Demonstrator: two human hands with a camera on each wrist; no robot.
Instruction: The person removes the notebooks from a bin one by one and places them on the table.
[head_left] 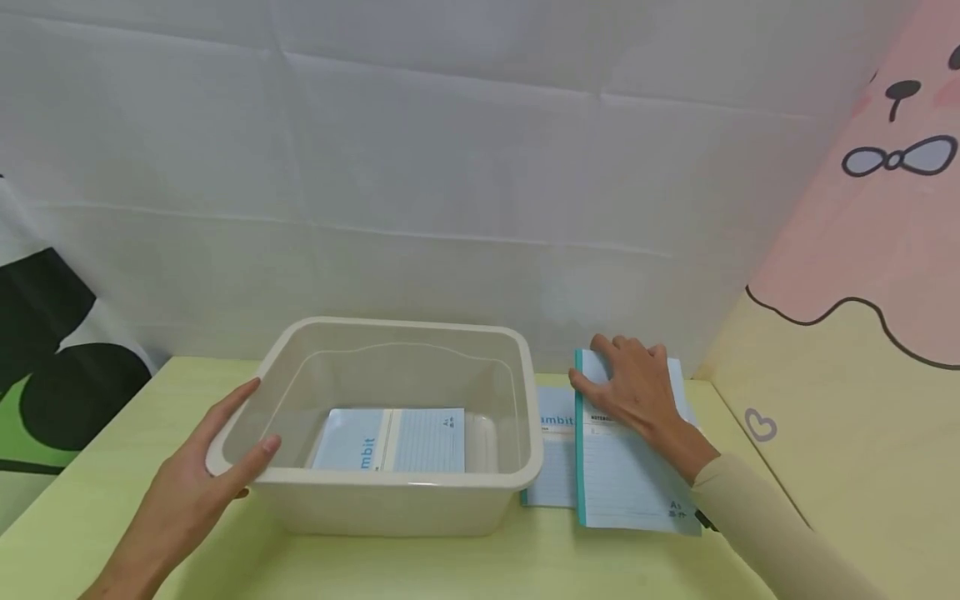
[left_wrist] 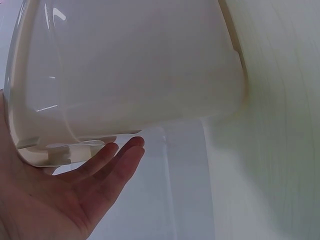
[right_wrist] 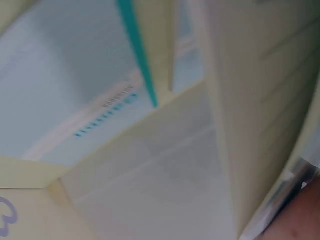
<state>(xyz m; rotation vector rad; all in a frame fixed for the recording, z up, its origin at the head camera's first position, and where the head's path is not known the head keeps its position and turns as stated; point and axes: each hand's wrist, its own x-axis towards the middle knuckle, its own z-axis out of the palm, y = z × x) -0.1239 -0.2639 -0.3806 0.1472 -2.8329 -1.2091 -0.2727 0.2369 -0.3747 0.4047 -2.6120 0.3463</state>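
Observation:
A cream plastic basin (head_left: 397, 504) stands on the table, with a light blue notebook (head_left: 427, 437) lying inside it. My left hand (head_left: 187, 483) grips the basin's left rim, thumb over the edge and fingers along the outer wall; in the left wrist view those fingers (left_wrist: 112, 172) reach beneath the rim. To the basin's right, my right hand (head_left: 633, 387) holds a light blue notebook (head_left: 637, 483) with a teal spine by its upper part. It is raised and partly covers another notebook (head_left: 551, 467) on the table. In the right wrist view the held notebook (right_wrist: 265, 100) looms close at the right.
The pale yellow-green table (head_left: 360, 571) meets a white sheet (head_left: 420, 167) hanging behind. At the right rises a pink and cream panel (head_left: 847, 400) with cartoon drawings. A black and green pattern (head_left: 82, 392) shows at the far left.

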